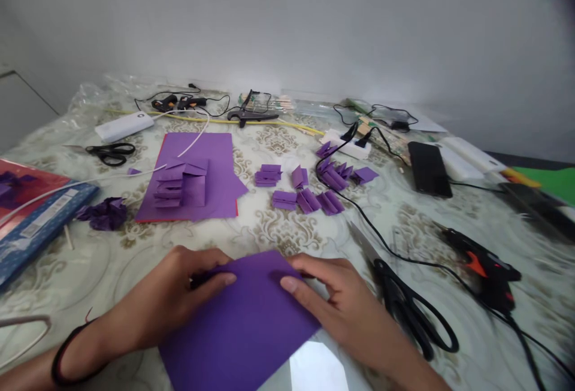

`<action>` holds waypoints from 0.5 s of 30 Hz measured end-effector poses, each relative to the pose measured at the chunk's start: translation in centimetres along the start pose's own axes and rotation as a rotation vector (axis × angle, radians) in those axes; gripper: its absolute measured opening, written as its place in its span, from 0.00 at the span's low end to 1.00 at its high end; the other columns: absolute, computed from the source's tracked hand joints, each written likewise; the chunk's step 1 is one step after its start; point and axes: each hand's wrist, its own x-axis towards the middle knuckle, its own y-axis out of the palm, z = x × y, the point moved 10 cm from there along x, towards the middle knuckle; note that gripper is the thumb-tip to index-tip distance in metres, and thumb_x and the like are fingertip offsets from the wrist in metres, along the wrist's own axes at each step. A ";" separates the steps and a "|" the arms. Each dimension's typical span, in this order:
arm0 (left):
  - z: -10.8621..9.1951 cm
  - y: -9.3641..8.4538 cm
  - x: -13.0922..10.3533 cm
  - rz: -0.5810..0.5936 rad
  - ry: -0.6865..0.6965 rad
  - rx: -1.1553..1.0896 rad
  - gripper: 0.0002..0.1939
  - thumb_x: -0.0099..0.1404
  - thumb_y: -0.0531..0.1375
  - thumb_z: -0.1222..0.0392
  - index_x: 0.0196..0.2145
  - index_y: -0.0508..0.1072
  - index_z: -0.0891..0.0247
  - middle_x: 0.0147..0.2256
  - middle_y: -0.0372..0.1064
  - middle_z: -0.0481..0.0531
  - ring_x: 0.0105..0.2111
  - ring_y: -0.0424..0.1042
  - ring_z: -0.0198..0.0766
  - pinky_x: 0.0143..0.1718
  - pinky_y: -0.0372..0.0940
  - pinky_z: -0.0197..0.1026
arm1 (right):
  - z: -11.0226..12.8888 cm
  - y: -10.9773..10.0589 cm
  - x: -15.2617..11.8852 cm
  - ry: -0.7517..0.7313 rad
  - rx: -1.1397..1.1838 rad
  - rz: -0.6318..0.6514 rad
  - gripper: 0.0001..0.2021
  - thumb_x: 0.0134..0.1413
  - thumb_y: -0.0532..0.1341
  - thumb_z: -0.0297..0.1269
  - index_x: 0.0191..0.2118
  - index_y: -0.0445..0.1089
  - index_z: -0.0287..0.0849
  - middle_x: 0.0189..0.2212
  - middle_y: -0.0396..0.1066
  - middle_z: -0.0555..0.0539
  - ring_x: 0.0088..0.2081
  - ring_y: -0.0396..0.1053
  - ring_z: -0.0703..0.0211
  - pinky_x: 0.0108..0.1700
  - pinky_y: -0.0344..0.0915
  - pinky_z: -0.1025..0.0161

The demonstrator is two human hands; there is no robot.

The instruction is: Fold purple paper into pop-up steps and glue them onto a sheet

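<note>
Both hands hold a purple sheet of paper (251, 325) tilted up in front of me, near the table's front. My left hand (179, 289) pinches its left upper edge, thumb on the near face and fingers behind. On the right edge, my right hand (335, 295) grips in the same way, its fingertips partly hidden by the sheet. Beyond the sheet lie several small folded purple paper pieces (308, 200). Further left, more folded pieces (182, 184) rest on a stack of purple sheets (215, 146) with red paper showing at its edge.
Black-handled scissors (404, 301) and a black glue gun (483, 268) with its cord lie right. A phone (430, 169) and a white power strip (345, 144) sit behind. At left are smaller scissors (110, 152), crumpled purple paper (105, 214) and a blue packet (45, 223).
</note>
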 end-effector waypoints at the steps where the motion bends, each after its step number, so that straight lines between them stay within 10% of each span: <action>1: 0.2 -0.6 0.1 -0.052 -0.027 -0.036 0.18 0.77 0.61 0.48 0.32 0.78 0.59 0.28 0.75 0.46 0.27 0.71 0.35 0.27 0.65 0.34 | -0.4 -0.8 0.0 0.009 0.009 -0.036 0.11 0.68 0.65 0.48 0.44 0.81 0.49 0.38 0.82 0.47 0.39 0.78 0.54 0.38 0.72 0.63; 5: 1.7 -2.6 -0.3 -0.291 -0.118 -0.303 0.22 0.72 0.64 0.39 0.31 0.72 0.60 0.26 0.67 0.45 0.23 0.64 0.33 0.22 0.59 0.33 | -2.6 -3.4 0.0 0.081 0.213 -0.222 0.18 0.63 0.70 0.53 0.52 0.79 0.49 0.46 0.83 0.44 0.46 0.80 0.49 0.47 0.77 0.57; 15: 0.1 -2.3 0.1 -0.215 -0.042 -0.368 0.19 0.73 0.63 0.48 0.28 0.68 0.61 0.25 0.59 0.43 0.25 0.56 0.32 0.25 0.55 0.33 | -3.3 -1.5 0.0 0.170 0.293 -0.154 0.21 0.59 0.71 0.58 0.30 0.78 0.44 0.26 0.77 0.48 0.28 0.73 0.57 0.30 0.71 0.63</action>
